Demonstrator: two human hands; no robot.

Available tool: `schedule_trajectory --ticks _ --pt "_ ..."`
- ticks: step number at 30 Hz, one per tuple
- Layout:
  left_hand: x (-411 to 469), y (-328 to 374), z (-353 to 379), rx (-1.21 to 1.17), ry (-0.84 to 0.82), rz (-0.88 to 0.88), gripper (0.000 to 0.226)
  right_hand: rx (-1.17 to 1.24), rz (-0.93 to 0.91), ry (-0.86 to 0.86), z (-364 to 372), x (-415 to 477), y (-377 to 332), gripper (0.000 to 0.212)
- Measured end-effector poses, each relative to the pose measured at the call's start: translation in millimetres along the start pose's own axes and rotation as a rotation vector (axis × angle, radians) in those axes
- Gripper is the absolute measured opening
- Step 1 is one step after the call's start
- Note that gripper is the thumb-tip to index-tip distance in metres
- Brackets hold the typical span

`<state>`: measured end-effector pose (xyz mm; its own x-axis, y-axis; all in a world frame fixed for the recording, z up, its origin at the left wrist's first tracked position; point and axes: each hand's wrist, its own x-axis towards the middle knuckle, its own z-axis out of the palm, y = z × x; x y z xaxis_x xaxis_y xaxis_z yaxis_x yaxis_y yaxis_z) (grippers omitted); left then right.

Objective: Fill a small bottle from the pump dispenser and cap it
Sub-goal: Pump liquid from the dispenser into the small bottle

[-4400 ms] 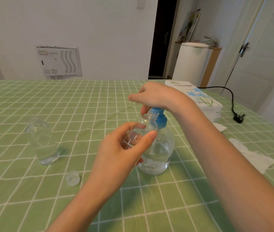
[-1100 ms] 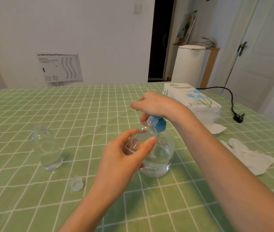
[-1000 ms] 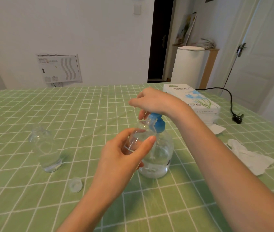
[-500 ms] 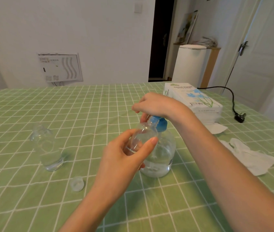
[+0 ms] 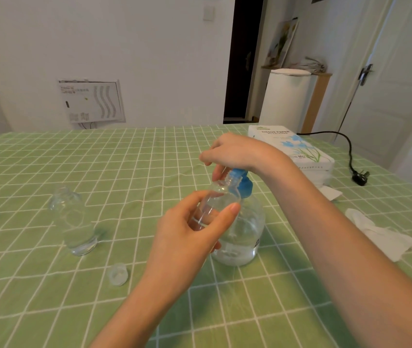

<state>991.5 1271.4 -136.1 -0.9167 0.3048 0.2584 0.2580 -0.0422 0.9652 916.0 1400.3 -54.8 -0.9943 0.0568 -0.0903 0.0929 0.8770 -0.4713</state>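
A clear round pump dispenser with a blue pump head stands mid-table. My right hand rests on top of the pump head, fingers curled down over it. My left hand grips a small clear bottle, thumb and fingers round its body, and holds its open mouth tilted up under the blue spout. A small clear cap lies on the cloth to the left of my left forearm.
A second clear bottle stands at the left with a little liquid in it. A tissue pack and crumpled white tissues lie at the right. A black power cord trails at the far right on the green checked tablecloth.
The pump head has bobbed up and down under my right hand. My left hand has kept the small bottle at the spout throughout.
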Motion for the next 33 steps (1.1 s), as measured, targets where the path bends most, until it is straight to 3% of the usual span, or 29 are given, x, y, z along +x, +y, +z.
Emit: schedule_trajectory --ticks 15,21,33 --pt "0.9 -1.7 0.0 0.027 0.007 0.003 0.033 0.043 -0.033 0.060 4.1 1.9 3.9 0.042" --pt "1.0 0.0 0.1 0.034 0.017 0.006 0.033 -0.045 -0.031 0.034 -0.9 3.9 0.3 0.040" --pt "0.5 -5.4 0.5 0.042 0.012 -0.004 0.035 0.004 0.004 -0.002 8.1 6.6 8.3 0.038"
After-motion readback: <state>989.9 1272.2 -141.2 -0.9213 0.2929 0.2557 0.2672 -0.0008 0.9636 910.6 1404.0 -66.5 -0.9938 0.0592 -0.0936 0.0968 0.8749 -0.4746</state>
